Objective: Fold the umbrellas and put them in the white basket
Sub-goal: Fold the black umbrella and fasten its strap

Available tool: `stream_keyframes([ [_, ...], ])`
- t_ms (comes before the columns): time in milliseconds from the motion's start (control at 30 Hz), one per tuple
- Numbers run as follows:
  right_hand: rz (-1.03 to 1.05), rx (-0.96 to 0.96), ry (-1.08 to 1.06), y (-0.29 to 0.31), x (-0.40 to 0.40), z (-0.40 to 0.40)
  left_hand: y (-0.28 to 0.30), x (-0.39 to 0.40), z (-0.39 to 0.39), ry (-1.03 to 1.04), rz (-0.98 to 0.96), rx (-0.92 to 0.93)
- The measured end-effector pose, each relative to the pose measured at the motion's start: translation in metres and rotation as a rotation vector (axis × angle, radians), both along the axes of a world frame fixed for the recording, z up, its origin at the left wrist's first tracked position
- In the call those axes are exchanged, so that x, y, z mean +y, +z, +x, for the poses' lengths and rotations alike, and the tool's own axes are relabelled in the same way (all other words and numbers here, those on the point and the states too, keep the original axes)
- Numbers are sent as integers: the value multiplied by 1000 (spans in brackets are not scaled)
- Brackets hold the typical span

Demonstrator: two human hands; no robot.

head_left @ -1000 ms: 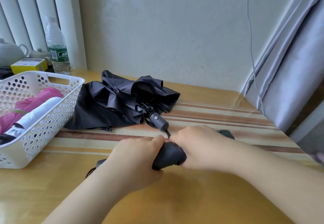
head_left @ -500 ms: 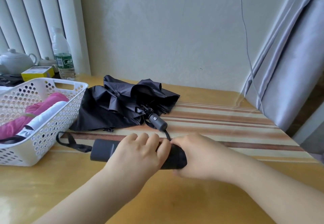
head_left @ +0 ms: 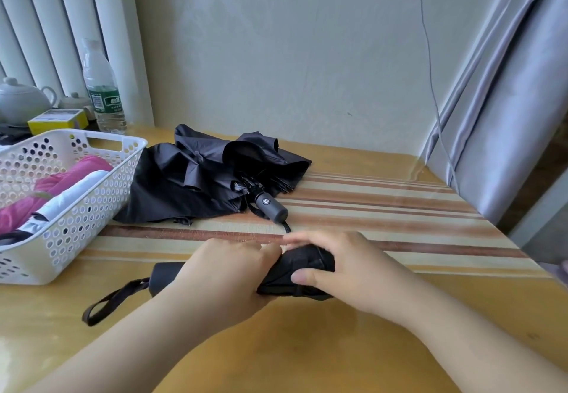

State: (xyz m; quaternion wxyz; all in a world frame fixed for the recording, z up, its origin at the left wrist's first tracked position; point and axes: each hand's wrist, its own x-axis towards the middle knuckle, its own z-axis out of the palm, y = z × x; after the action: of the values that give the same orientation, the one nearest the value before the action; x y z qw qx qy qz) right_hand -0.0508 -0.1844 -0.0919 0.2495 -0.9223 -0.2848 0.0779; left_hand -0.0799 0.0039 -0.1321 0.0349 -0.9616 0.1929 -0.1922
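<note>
Black folded umbrella (head_left: 295,269) on table (head_left: 338,346), centre: left hand (head_left: 227,272) and right hand (head_left: 341,266) both grip it, now rolled tighter than a second ago. White basket (head_left: 92,196) at nine o'clock; second umbrella (head_left: 209,177) unfolded at twelve.

basket (head_left: 92,196): left + bottom cut by frame edge, can't see its full contents
rolled umbrella (head_left: 302,269): my hands cover its mid section
bottle label (head_left: 106,102): txt too small to read
</note>
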Motion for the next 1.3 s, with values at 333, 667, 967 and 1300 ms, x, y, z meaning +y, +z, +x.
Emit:
stream_keyframes([
  [333,293,-416,-5,-35,15,32,-11,11,28,118,-39,45],
  [667,226,-699,66,-67,34,62,-32,27,46,188,-39,285],
  [967,95,-860,268,-61,28,49,-40,17,41,87,11,15],
  [1300,90,-842,242,-68,28,42,-54,11,35,87,-97,-86],
])
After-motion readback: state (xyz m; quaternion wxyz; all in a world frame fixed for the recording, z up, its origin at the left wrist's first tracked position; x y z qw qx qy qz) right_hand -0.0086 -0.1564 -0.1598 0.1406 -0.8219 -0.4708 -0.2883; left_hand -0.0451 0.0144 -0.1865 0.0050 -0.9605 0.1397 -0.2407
